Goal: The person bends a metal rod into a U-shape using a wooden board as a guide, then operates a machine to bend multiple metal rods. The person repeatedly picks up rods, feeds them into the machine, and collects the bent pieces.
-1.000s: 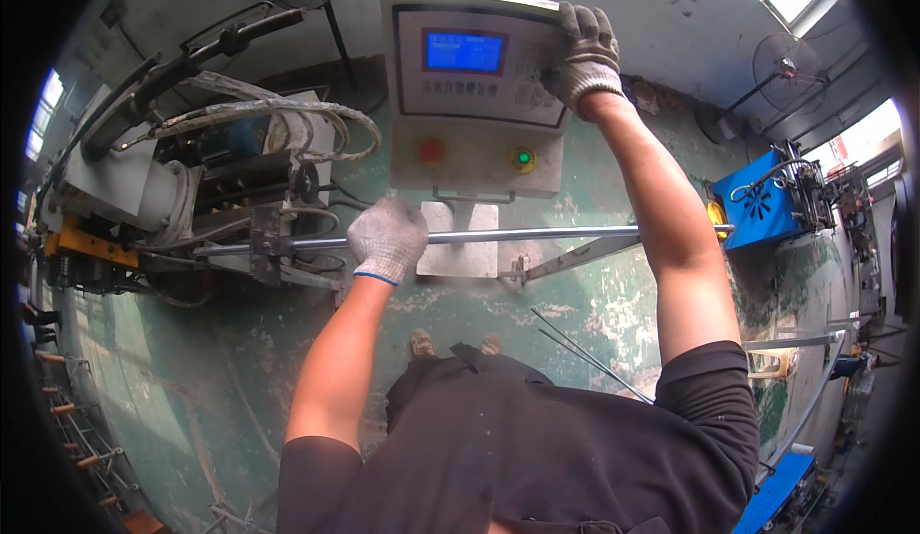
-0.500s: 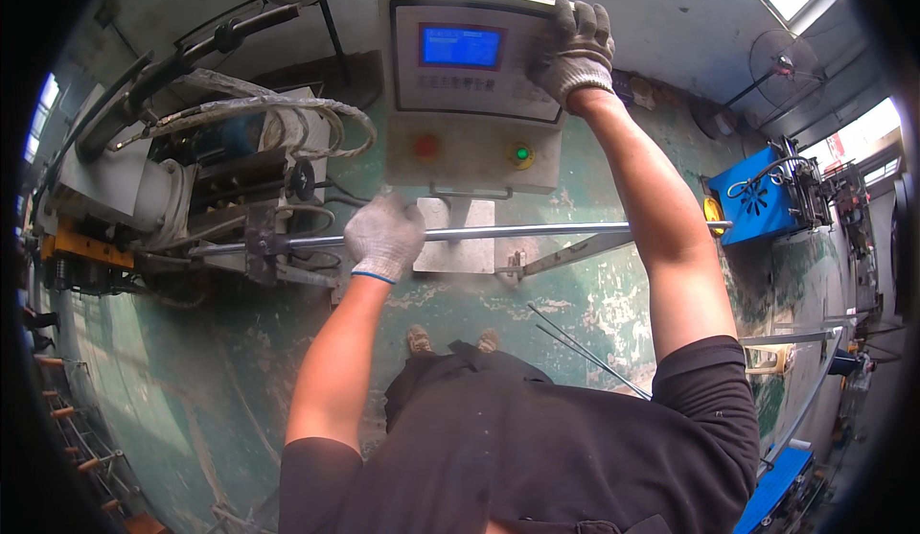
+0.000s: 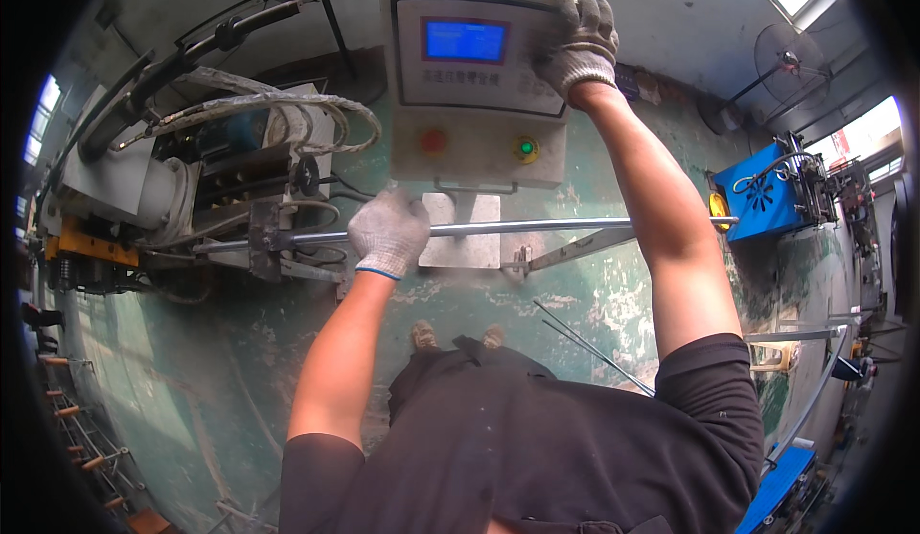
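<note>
Wrapped round a long shiny metal tube is my left hand, closed, in a pale knitted glove with a blue cuff edge. The tube lies crosswise; its left part runs through a dark metal block on a machine, and its right part passes under my right forearm. At the upper right corner of a grey control box, my gloved right hand grips the edge with its fingers curled over. The box has a lit blue screen, a red button and a lit green button.
A machine with hoses stands at the left. To the right are a blue machine and a standing fan. Thin rods lie on the green, worn floor. A flat metal bar extends below the tube.
The view has shifted slightly. Both hands keep their places, the left on the tube and the right at the box's corner.
</note>
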Available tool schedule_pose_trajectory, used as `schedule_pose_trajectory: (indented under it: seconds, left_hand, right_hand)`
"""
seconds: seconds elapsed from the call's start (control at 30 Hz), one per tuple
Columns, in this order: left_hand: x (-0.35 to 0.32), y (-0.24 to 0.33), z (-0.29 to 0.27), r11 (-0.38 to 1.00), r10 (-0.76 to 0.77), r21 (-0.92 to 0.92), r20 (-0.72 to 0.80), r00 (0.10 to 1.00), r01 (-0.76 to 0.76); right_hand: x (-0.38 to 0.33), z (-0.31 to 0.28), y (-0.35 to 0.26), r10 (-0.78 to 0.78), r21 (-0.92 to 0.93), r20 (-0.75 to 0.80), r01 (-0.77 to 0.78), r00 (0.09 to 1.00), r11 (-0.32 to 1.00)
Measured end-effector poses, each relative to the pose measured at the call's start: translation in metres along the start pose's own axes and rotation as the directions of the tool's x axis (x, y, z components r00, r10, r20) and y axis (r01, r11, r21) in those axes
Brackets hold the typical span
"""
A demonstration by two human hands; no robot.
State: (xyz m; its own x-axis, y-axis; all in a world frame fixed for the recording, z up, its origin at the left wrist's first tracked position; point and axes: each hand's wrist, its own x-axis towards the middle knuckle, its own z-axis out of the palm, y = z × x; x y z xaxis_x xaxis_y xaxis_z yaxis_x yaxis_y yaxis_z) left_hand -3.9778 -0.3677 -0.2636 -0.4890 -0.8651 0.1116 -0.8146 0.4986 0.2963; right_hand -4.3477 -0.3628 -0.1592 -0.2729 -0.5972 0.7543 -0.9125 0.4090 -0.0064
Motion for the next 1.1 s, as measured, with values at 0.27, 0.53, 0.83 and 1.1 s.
schedule_pose_trajectory:
  seconds: [0.27,0.53,0.83,1.1]
  left_hand:
    - [0.0010,-0.0021,0.0034,1.000,0.023,-0.008,-0.018,1.000,-0.023]
    - [0.0007,-0.0005,0.0010,1.000,0.014,-0.010,-0.013,1.000,-0.015]
    - [0.0007,-0.0008,0.0018,1.000,0.005,0.013,-0.006,1.000,-0.004]
    - [0.0020,-0.0009,0.0036,1.000,-0.007,0.017,0.001,1.000,0.007]
  right_hand:
    - [0.0015,-0.0021,0.0016,0.032,-0.020,0.063,-0.031,0.998,0.999]
    - [0.0002,-0.0020,-0.0005,0.034,-0.015,0.059,-0.034,0.998,0.999]
    - [-0.0005,-0.0030,-0.0039,0.026,-0.029,0.033,-0.025,0.999,0.999]
    - [0.0000,0.0006,-0.0022,0.026,-0.019,0.000,-0.026,1.000,0.999]
